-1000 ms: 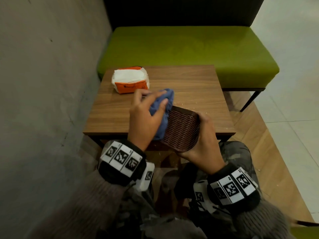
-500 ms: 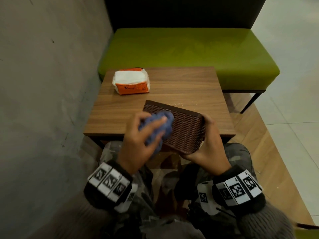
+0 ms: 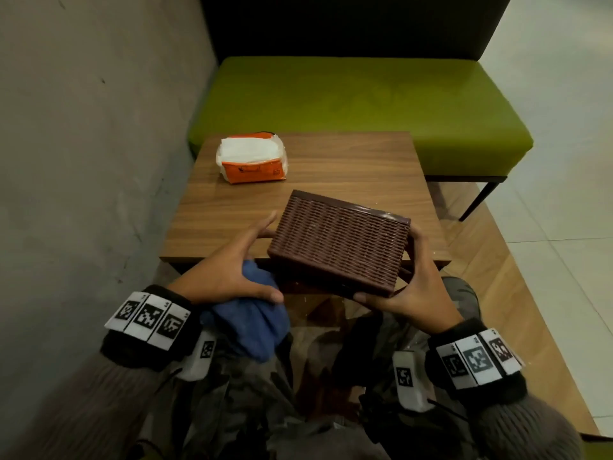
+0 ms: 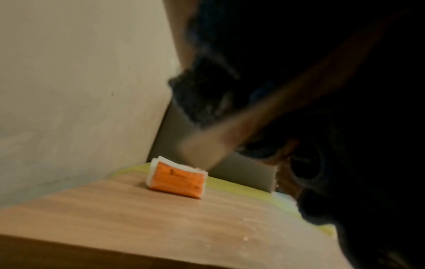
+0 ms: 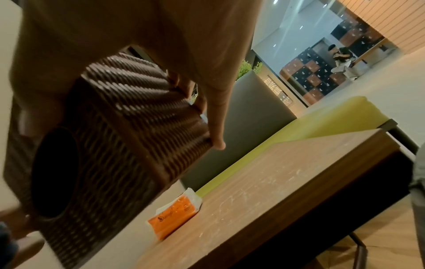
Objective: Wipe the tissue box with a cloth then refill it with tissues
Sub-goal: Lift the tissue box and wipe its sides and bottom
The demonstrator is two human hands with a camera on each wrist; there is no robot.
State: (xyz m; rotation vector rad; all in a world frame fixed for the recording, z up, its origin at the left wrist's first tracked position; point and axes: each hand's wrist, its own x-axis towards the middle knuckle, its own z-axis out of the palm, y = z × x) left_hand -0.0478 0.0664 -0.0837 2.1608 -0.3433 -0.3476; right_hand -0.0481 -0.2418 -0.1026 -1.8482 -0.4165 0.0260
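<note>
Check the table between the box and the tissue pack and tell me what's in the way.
Nothing visible. The table is bare between the box and the tissue pack, apart from a few specks. The right hand grips the box; the left hand holds the cloth against the box's left end.

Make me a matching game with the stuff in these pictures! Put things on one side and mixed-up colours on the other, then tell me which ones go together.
Things:
1. tissue box
2. cloth
3. tissue pack
4. bench seat

Colours:
a. green
b. orange and white
c. dark brown
d. blue

Pairs: 1-c, 2-d, 3-b, 4-a
</note>
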